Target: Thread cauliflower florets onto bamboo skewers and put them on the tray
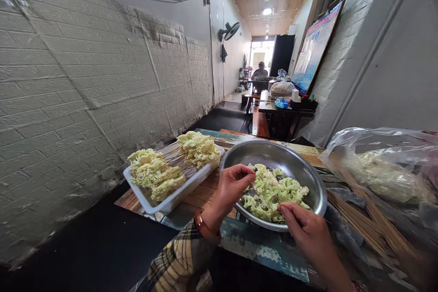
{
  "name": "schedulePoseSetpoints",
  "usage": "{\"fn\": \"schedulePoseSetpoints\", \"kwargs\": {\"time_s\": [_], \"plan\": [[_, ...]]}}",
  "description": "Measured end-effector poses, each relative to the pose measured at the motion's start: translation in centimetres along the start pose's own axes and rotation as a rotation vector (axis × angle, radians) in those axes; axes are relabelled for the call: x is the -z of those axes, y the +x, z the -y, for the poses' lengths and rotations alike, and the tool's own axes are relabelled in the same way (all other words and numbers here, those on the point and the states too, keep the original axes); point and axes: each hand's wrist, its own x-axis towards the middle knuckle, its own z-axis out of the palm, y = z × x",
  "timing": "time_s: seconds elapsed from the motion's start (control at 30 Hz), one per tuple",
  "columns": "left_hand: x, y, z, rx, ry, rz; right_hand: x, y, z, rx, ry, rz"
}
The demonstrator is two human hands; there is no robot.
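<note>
Head view: a steel bowl stands on the worn tabletop at the lower centre of the frame, and loose cauliflower pieces lie inside it. Both hands are over the bowl. The left hand, below a reddish bracelet and a plaid sleeve, has its thumb and fingertips drawn together at the upper left edge of the pile. The right hand brings its thumb and forefinger together at the pile's lower right. What either hand grips, a piece or a thin stick, I cannot tell.

Left of the bowl, a white tray carries two rows of skewered cauliflower, their thin sticks pointing inward. At the right of the frame, a clear plastic bag has pale contents, with bare wooden sticks lying below it. Toward the upper centre, a person sits far back in the room, and a black fan hangs on the wall.
</note>
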Motion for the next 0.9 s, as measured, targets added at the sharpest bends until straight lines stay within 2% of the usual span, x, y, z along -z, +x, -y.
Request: {"fn": "schedulePoseSetpoints", "kwargs": {"time_s": [0.2, 0.37, 0.63, 0.7, 0.83, 0.9], "plan": [[0.4, 0.3, 0.2, -0.090, 0.128, 0.051, 0.1, 0.1, 0.1, 0.002, 0.008, 0.025], [0.6, 0.6, 0.2, -0.123, 0.140, 0.106, 0.0, 0.1, 0.2, 0.023, -0.006, 0.012], [0.2, 0.7, 0.4, -0.045, 0.056, 0.200, -0.2, 0.3, 0.9, 0.005, 0.037, -0.027], [0.1, 0.7, 0.3, -0.012, 0.001, 0.169, -0.1, 0.5, 1.1, -0.032, 0.081, -0.029], [0.2, 0.5, 0.1, 0.025, -0.199, 0.016, 0.1, 0.6, 1.3, -0.141, 0.211, -0.010], [0.4, 0.3, 0.0, 0.036, -0.247, -0.024, 0.1, 0.6, 1.4, -0.182, 0.268, -0.018]]}}
